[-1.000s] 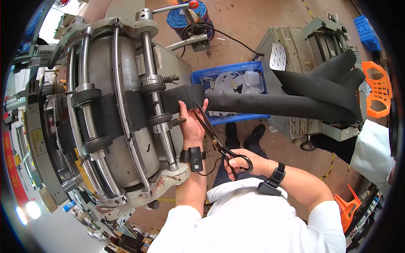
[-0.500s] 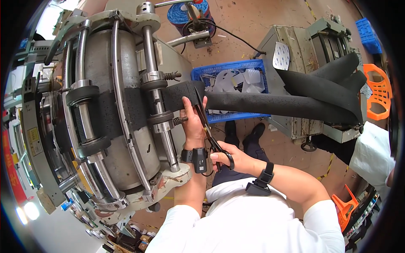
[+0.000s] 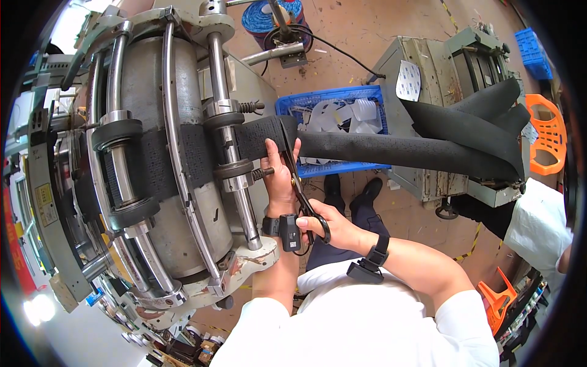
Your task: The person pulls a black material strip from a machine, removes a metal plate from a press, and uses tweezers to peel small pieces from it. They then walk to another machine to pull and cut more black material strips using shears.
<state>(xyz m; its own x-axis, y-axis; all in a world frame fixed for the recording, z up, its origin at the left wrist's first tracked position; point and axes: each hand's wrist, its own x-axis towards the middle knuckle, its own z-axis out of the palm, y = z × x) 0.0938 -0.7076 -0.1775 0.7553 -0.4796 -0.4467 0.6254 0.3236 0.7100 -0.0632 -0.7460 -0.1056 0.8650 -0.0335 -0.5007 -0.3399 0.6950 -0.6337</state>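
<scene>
A long black textured strip (image 3: 379,150) comes off the machine's roller and stretches to the right. My left hand (image 3: 281,183) grips it from the near side, just right of the machine, with the thumb on top and some fingers hidden under the strip. In my right hand (image 3: 339,227) is a pair of black-handled scissors (image 3: 302,197), fingers and thumb in the loops. The scissor blades point away from me over my left palm and reach the strip at my fingers. Their tips are hard to make out against the black.
To the left stands a machine with a large metal roller (image 3: 171,229) and steel bars. A blue crate (image 3: 333,95) of white scraps sits beneath the strip. Folded black material lies over a worn cabinet (image 3: 422,110) at right, near an orange stool (image 3: 546,137). Another person's sleeve (image 3: 541,211) shows at right.
My right hand has moved slightly left and away from me with the scissors, and the handles have come closer together. My left hand stays at the strip.
</scene>
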